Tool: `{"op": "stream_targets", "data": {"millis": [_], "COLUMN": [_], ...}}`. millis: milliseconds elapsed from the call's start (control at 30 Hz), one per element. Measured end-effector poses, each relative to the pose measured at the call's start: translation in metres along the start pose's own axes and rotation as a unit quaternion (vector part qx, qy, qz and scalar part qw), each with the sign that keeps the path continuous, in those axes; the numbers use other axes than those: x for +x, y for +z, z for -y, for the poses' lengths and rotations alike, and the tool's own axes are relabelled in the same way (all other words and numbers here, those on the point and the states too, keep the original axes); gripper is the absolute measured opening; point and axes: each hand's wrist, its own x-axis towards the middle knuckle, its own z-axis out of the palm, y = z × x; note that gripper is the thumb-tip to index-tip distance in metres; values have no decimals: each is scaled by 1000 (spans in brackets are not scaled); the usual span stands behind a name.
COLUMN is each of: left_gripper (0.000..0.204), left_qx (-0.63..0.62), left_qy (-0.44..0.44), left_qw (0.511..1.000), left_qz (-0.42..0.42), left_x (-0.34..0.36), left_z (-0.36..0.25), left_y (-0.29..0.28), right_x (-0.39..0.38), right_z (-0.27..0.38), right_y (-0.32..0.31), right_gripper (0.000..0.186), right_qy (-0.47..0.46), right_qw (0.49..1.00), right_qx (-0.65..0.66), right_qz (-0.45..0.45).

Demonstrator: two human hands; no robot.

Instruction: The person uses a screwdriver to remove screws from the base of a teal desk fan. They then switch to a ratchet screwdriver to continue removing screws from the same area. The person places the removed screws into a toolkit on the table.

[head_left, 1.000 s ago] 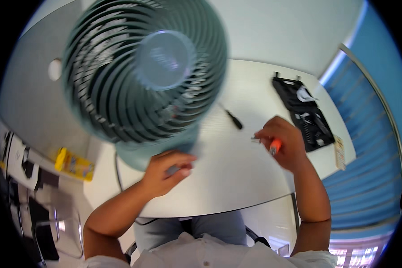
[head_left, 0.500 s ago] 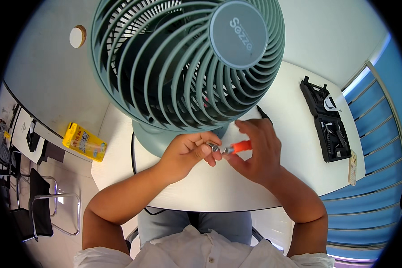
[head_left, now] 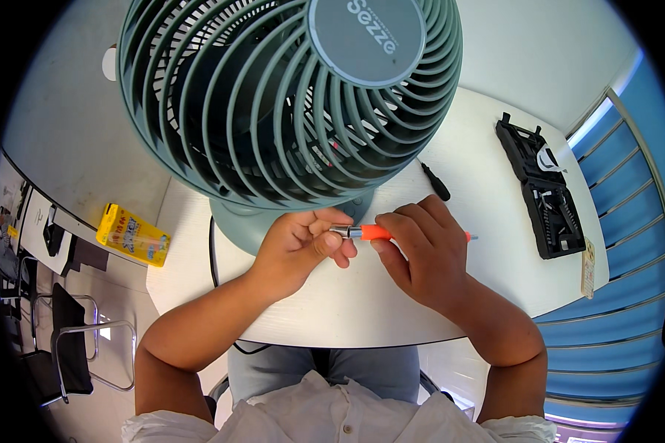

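My right hand (head_left: 425, 251) is closed round an orange-handled screwdriver (head_left: 375, 232), whose metal tip pokes out beyond the hand's far right side. Against the screwdriver's left end sits a silver metal socket (head_left: 345, 231), in line with the handle. My left hand (head_left: 288, 251) pinches that socket between thumb and fingers. I cannot tell how deeply the two pieces are joined. Just past both hands stands a large grey-green fan (head_left: 251, 199), its round grille leaning over its base. To the right of the base lies a black-handled screwdriver (head_left: 436, 182).
An opened black tool case (head_left: 530, 181) lies on the white table (head_left: 332, 317) at the right, beside a pale remote control (head_left: 588, 272). A yellow package (head_left: 133, 235) stands at the left edge. A black cord (head_left: 213, 255) runs by the fan base. Chairs (head_left: 70, 340) stand lower left.
The metal socket and the orange screwdriver, apart before, now meet end to end. The screwdriver's far tip has come into view. My view has shifted, showing more of the black-handled screwdriver.
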Motion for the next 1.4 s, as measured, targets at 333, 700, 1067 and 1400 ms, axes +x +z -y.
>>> {"op": "stream_targets", "data": {"millis": [333,700,1067,1400], "left_gripper": [23,22,29,26], "left_qx": [206,334,411,415], "left_qy": [58,104,188,188], "left_qw": [974,930,884,883], "left_qz": [-72,-110,-121,-115], "left_x": [-4,-5,-5,-8], "left_z": [1,0,-9,-15], "left_y": [6,8,17,12], "right_x": [-3,-3,-4,-7], "right_z": [2,3,-1,-1], "right_y": [2,6,9,11], "right_gripper": [29,27,23,24], "right_qy": [-25,-21,51,43], "right_qw": [999,1000,992,986], "right_qx": [-39,-3,112,152], "right_qz": [-10,-5,39,59]}}
